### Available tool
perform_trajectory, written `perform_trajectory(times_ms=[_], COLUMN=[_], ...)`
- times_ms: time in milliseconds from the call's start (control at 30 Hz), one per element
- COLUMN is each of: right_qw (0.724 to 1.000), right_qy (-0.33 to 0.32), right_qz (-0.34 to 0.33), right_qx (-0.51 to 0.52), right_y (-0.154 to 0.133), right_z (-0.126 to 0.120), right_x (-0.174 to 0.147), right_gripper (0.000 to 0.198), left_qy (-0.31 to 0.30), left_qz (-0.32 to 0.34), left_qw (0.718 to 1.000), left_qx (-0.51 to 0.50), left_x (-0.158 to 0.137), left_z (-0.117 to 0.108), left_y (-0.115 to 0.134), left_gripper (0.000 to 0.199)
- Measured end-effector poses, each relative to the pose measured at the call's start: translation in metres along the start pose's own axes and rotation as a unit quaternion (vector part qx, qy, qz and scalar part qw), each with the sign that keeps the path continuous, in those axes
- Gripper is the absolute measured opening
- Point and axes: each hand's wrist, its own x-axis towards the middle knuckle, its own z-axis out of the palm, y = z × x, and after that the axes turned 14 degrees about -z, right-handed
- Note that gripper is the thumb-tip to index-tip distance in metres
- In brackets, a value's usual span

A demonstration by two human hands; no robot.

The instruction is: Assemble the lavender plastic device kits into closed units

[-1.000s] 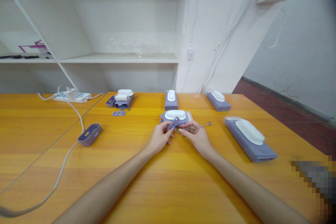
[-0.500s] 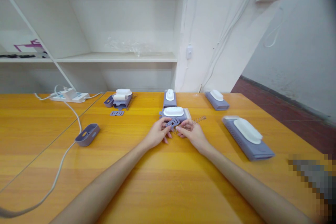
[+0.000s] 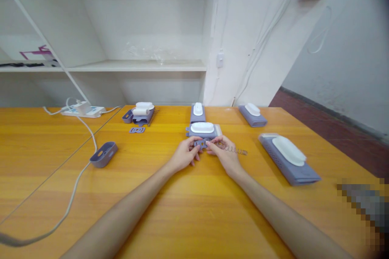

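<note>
My left hand (image 3: 185, 153) pinches a small flat purple-grey plastic plate (image 3: 200, 143) with cut-outs, held just above the table. From the other side my right hand (image 3: 225, 154) closes its fingers at the plate's right end and grips a metal coil spring (image 3: 235, 150). The spring's free end sticks out to the right past the hand. My fingertips hide where spring and plate meet, so I cannot tell whether they are joined. Right behind my hands lies a purple-grey case with a white oval brush-like top (image 3: 202, 128).
Similar cases stand at back centre (image 3: 197, 113), back right (image 3: 252, 114) and right (image 3: 288, 158). At back left sits a case with loose parts (image 3: 142, 115), with another flat plate (image 3: 137, 130) before it. An oval purple-grey cap (image 3: 103, 154) lies left, near a white cable and power strip (image 3: 83, 110).
My right hand has brought the spring closer against the plate, and the spring's free end has swung lower and further right. The plate has turned flatter in my left hand.
</note>
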Motion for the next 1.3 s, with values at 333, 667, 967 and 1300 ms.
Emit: perform_trajectory(times_ms=[333,667,967,1300], right_qw=[0.998,0.995,0.99,0.978], right_qy=[-0.065,-0.076,-0.055,-0.058], right_qz=[-0.003,-0.049,-0.067,-0.123], right_qx=[-0.015,-0.048,-0.114,-0.159], right_y=[0.004,0.01,0.01,0.005], right_z=[0.0,-0.002,-0.002,-0.001], right_x=[0.0,0.001,0.002,0.0], right_gripper=[0.038,0.034,0.034,0.03], left_qy=[0.019,0.016,0.019,0.023], left_qz=[0.012,0.016,0.005,0.007], left_qw=[1.0,1.0,1.0,1.0], left_qx=[-0.013,-0.009,-0.007,-0.014], left_x=[-0.004,-0.004,-0.006,-0.005], left_z=[0.001,-0.001,-0.001,-0.001], left_y=[0.004,0.004,0.008,0.004], left_gripper=[0.042,0.044,0.046,0.043])
